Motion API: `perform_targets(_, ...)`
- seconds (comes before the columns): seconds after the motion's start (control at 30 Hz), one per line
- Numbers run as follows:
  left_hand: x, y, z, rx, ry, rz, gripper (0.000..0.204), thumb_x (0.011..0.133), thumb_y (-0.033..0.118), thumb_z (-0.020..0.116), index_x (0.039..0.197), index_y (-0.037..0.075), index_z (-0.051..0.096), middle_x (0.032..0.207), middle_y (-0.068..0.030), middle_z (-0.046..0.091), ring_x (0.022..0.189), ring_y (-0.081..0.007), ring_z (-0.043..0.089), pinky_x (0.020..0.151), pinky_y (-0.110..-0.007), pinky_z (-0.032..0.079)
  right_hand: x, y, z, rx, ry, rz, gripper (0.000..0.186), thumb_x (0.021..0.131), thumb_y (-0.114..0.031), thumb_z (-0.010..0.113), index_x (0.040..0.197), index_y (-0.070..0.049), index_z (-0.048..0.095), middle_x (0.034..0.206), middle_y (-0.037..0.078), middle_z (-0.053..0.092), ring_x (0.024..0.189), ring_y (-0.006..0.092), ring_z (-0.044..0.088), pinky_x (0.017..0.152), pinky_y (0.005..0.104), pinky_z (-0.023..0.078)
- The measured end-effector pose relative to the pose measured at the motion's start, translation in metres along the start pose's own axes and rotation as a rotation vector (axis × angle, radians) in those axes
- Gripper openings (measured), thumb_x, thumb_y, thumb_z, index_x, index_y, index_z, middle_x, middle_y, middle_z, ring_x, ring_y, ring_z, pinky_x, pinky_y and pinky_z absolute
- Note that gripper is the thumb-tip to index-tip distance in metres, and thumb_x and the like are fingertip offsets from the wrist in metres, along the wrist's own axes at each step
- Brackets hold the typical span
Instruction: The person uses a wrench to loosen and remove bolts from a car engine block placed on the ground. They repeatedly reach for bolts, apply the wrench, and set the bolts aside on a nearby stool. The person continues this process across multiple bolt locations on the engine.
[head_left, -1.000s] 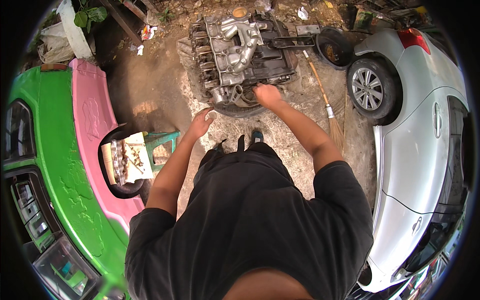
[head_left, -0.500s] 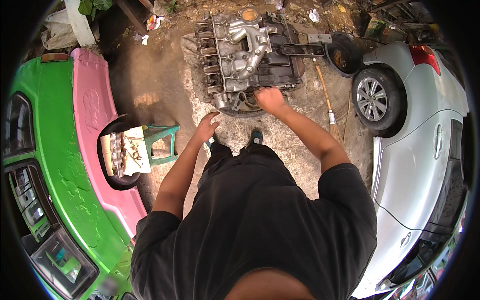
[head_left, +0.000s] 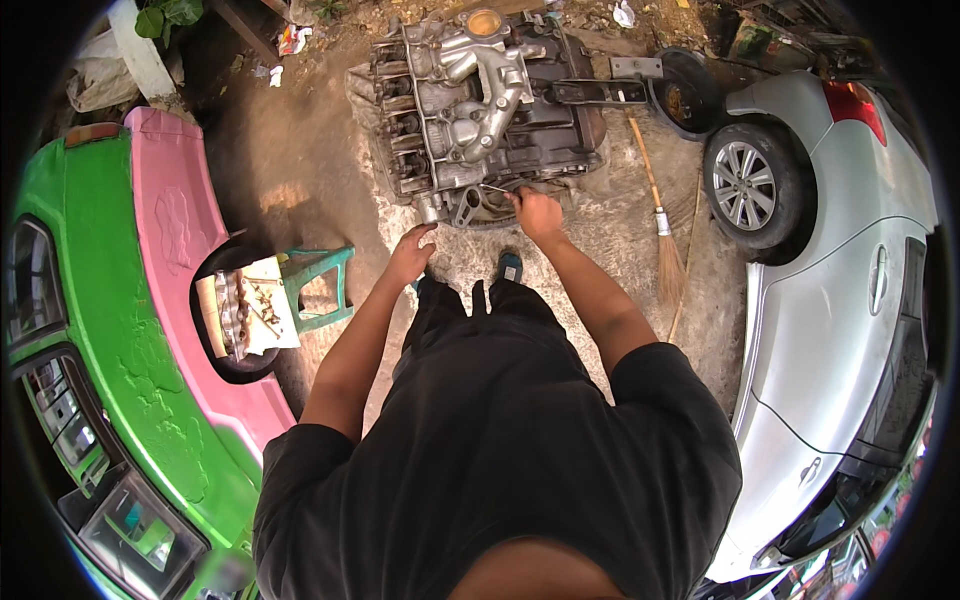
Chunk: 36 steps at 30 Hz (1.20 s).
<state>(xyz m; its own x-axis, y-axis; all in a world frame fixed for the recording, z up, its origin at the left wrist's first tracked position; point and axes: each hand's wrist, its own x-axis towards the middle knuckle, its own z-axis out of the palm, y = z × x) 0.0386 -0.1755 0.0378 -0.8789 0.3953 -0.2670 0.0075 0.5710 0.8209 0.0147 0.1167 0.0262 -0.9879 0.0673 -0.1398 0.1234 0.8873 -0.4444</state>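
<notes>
In front of me an engine block (head_left: 545,130) lies on the ground, with a silver intake manifold (head_left: 495,100) along its top. My right hand (head_left: 538,215) is closed around a slim metal tool (head_left: 496,189), perhaps a screwdriver, at the engine's near edge. The tool's shaft points left, beside a grey metal bracket (head_left: 467,207) with holes. Its grip is mostly hidden by my fingers. My left hand (head_left: 410,255) is held just short of the engine's near left corner. Its fingers stretch to the right, apart and with nothing visible in them.
A green and pink vehicle (head_left: 150,300) stands to the left, a silver car (head_left: 830,270) to the right. By the pink panel is a green plastic stool (head_left: 325,290), next to cardboard (head_left: 265,320) with metal parts. A broom (head_left: 660,220) and a black basin (head_left: 690,95) lie right of the engine.
My right hand has drawn back slightly from the engine, and the tool's metal shaft now shows. My left hand has barely moved. The engine appears slightly farther left and up in view.
</notes>
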Motion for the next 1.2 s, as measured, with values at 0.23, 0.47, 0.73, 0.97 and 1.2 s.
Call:
perform_targets(0.23,-0.034,-0.007,-0.015,0.061,0.074,-0.089,0.043,0.083,0.013,0.056,0.124,0.001,0.055,0.126,-0.0215,0.056,0.121,-0.0361,0.050,0.105,-0.039,0.037,0.004,0.002,0.091,0.950,-0.269,0.323,0.048,0.096,-0.045,0.051,0.096,0.001,0.064,0.070,0.009,0.059,0.057,0.0156,0.055,0.057,0.0329,0.045)
perform_targets(0.47,-0.073,-0.011,-0.018,0.098,0.160,-0.201,0.042,0.084,0.014,0.056,0.124,0.002,0.054,0.126,-0.0204,0.056,0.121,-0.0362,0.050,0.104,-0.039,0.037,-0.015,-0.030,0.150,1.310,-0.279,0.345,0.050,0.099,-0.047,0.043,0.100,0.000,0.058,0.075,0.008,0.057,0.059,0.0164,0.054,0.057,0.0332,0.044)
perform_targets(0.73,-0.113,-0.030,-0.028,0.038,0.399,-0.252,0.044,0.084,0.014,0.054,0.127,0.004,0.053,0.128,-0.0209,0.055,0.123,-0.0359,0.049,0.105,-0.039,0.037,-0.073,-0.016,0.110,0.696,-0.205,0.053,0.043,0.098,-0.043,0.044,0.099,-0.002,0.060,0.077,0.020,0.061,0.071,0.0339,0.061,0.067,0.0413,0.046)
perform_targets(0.97,-0.177,-0.074,-0.044,-0.065,0.824,-0.379,0.050,0.084,0.011,0.053,0.134,0.012,0.049,0.134,-0.0143,0.051,0.124,-0.0300,0.049,0.100,-0.043,0.042,-0.071,-0.095,0.101,0.735,-0.537,0.009,0.031,0.099,-0.028,0.050,0.094,0.000,0.062,0.061,0.003,0.050,0.052,0.0125,0.049,0.053,0.0313,0.041)
perform_targets(1.2,-0.259,-0.140,-0.072,-0.328,1.197,-0.479,0.050,0.082,0.011,0.051,0.132,0.010,0.051,0.132,-0.0151,0.052,0.124,-0.0303,0.049,0.101,-0.042,0.041,-0.076,-0.268,0.138,0.621,-0.770,-0.256,0.031,0.101,-0.030,0.046,0.097,-0.002,0.059,0.060,0.000,0.046,0.052,0.0099,0.048,0.050,0.0272,0.041)
